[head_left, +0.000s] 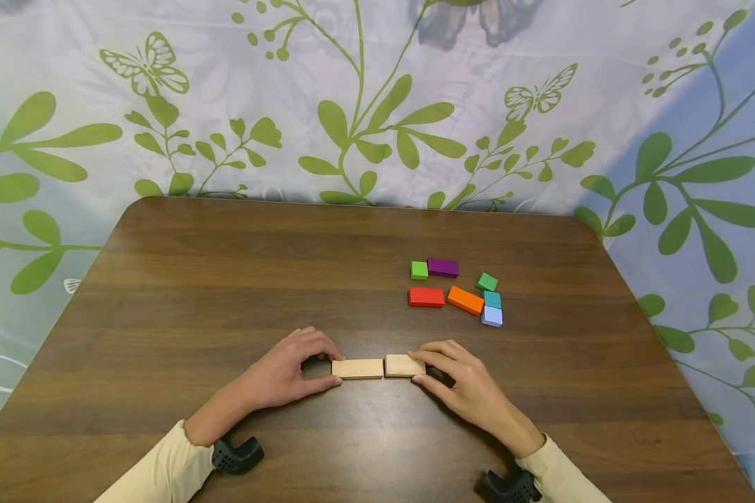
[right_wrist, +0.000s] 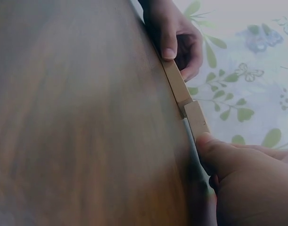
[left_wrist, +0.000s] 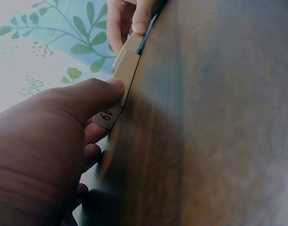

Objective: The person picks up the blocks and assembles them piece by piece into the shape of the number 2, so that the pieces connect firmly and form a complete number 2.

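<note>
My left hand (head_left: 292, 369) pinches the left end of a plain wooden block (head_left: 357, 369) between thumb and fingers. A number that looks like 49 is marked on this block's end face, seen in the left wrist view. My right hand (head_left: 459, 377) pinches the right end of a second plain wooden block (head_left: 403, 365). The two blocks lie end to end on the near middle of the table, with a thin dark line between them in the head view. In the right wrist view the right block (right_wrist: 196, 117) sits a little out of line with the left block (right_wrist: 176, 80).
Beyond my right hand on the brown table (head_left: 226, 279) lie several coloured blocks: red (head_left: 426, 297), orange (head_left: 465, 300), purple (head_left: 443, 267), light green (head_left: 419, 270), green (head_left: 487, 281), teal (head_left: 492, 300) and pale blue (head_left: 492, 316). A leaf-patterned cloth (head_left: 226, 84) hangs behind.
</note>
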{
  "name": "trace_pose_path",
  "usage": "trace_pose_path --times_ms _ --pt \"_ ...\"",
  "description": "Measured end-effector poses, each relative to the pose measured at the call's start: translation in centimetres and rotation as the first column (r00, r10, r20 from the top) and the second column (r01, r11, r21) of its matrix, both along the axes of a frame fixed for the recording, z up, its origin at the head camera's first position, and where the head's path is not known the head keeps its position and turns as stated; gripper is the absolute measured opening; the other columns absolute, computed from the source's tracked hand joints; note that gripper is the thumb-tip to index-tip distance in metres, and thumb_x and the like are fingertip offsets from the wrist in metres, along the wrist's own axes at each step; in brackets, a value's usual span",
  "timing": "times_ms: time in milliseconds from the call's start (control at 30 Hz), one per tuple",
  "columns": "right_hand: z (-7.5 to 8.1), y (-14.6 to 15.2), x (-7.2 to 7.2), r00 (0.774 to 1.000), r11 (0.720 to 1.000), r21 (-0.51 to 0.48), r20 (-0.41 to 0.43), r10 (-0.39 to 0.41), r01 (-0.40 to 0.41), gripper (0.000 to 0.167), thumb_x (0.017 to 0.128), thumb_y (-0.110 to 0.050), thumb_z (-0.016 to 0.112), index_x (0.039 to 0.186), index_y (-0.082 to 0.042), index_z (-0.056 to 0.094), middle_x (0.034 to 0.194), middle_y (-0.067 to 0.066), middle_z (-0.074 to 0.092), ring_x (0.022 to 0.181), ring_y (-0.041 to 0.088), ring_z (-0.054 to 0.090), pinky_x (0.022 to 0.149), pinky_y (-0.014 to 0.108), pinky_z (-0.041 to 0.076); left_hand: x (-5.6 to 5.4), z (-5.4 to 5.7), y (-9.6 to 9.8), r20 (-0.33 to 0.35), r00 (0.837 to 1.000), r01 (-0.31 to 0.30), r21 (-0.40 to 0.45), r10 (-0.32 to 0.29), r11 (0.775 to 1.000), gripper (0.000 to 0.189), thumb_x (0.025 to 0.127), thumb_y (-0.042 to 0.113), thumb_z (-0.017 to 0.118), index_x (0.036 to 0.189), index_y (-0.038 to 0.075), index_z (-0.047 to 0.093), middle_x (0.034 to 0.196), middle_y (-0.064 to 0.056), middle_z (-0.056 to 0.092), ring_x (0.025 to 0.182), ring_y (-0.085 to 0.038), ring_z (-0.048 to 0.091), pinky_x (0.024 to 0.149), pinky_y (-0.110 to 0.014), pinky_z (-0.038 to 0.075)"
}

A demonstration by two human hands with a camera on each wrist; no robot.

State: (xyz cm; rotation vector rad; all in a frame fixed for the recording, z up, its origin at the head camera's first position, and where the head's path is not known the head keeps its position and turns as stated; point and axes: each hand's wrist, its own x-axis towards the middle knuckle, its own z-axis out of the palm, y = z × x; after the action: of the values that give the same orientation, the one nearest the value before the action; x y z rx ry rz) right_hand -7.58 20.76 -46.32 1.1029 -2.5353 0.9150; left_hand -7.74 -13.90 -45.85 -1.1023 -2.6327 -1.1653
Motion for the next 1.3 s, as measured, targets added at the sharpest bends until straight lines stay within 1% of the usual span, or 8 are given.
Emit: trace_pose_path --times_ms 100,267,367,500,600,967,1300 --pt "-0.08 -0.11 -0.02 1.000 1.000 -0.008 -0.020 0.015 -0.015 0.041 0.086 -0.012 0.084 0.126 -0.016 0.073 0.119 -0.002 0.070 0.106 0.013 0.063 0.089 0.026 0.054 0.00 -0.03 0.01 -0.004 1.000 0.001 0.003 -0.001 1.000 0.024 0.090 0.029 0.083 0.111 0.025 0.073 0.108 0.015 0.068 0.096 -0.004 0.056 0.086 -0.032 0.048" --pt "-0.09 -0.16 0.03 1.000 1.000 -0.015 -0.014 0.009 -0.009 0.040 0.087 -0.013 0.084 0.126 -0.015 0.073 0.119 -0.001 0.070 0.107 0.015 0.064 0.093 0.022 0.052 -0.01 -0.08 0.01 -0.007 1.000 0.000 0.001 0.000 1.000 0.024 0.089 0.030 0.083 0.111 0.025 0.072 0.108 0.016 0.068 0.096 -0.003 0.056 0.086 -0.031 0.048" --pt "-0.06 -0.13 0.08 1.000 1.000 -0.007 -0.009 -0.004 0.004 0.040 0.087 -0.014 0.084 0.126 -0.016 0.074 0.120 -0.001 0.070 0.109 0.014 0.064 0.094 0.023 0.053 0.02 -0.01 0.03 0.008 1.000 -0.002 -0.005 0.002 1.000 0.024 0.089 0.031 0.083 0.110 0.026 0.073 0.108 0.016 0.067 0.097 -0.002 0.056 0.087 -0.031 0.048" --pt "-0.08 -0.09 0.13 1.000 1.000 0.001 -0.006 -0.009 0.009 0.040 0.087 -0.014 0.084 0.126 -0.016 0.074 0.120 -0.001 0.070 0.108 0.014 0.064 0.092 0.027 0.055 0.09 0.17 0.09 0.036 0.999 -0.006 -0.008 0.006 1.000 0.023 0.090 0.032 0.082 0.110 0.026 0.073 0.107 0.017 0.067 0.097 -0.003 0.057 0.087 -0.032 0.048" --pt "-0.09 -0.14 0.15 1.000 1.000 0.003 -0.012 -0.006 0.006 0.041 0.087 -0.013 0.084 0.126 -0.016 0.073 0.119 -0.001 0.070 0.108 0.014 0.064 0.091 0.027 0.055 0.11 0.25 0.10 0.044 0.999 -0.007 -0.010 0.007 1.000 0.023 0.090 0.032 0.082 0.110 0.026 0.073 0.107 0.017 0.067 0.096 -0.003 0.057 0.087 -0.032 0.049" --pt "-0.22 -0.35 0.13 1.000 1.000 0.006 -0.023 0.013 -0.013 0.041 0.088 -0.014 0.083 0.127 -0.015 0.073 0.120 -0.001 0.070 0.107 0.014 0.062 0.091 0.015 0.048 -0.07 0.34 0.07 0.042 0.999 -0.009 -0.018 0.010 1.000 0.023 0.090 0.032 0.082 0.110 0.026 0.073 0.107 0.017 0.067 0.096 -0.003 0.056 0.087 -0.032 0.048" --pt "-0.14 -0.40 0.09 0.999 1.000 0.012 -0.031 0.022 -0.022 0.042 0.088 -0.013 0.083 0.128 -0.015 0.072 0.120 -0.001 0.070 0.105 0.013 0.062 0.086 0.025 0.054 -0.04 0.20 0.03 0.028 1.000 -0.009 -0.005 0.009 1.000 0.024 0.089 0.032 0.083 0.110 0.025 0.073 0.106 0.017 0.067 0.095 -0.003 0.056 0.086 -0.032 0.048"
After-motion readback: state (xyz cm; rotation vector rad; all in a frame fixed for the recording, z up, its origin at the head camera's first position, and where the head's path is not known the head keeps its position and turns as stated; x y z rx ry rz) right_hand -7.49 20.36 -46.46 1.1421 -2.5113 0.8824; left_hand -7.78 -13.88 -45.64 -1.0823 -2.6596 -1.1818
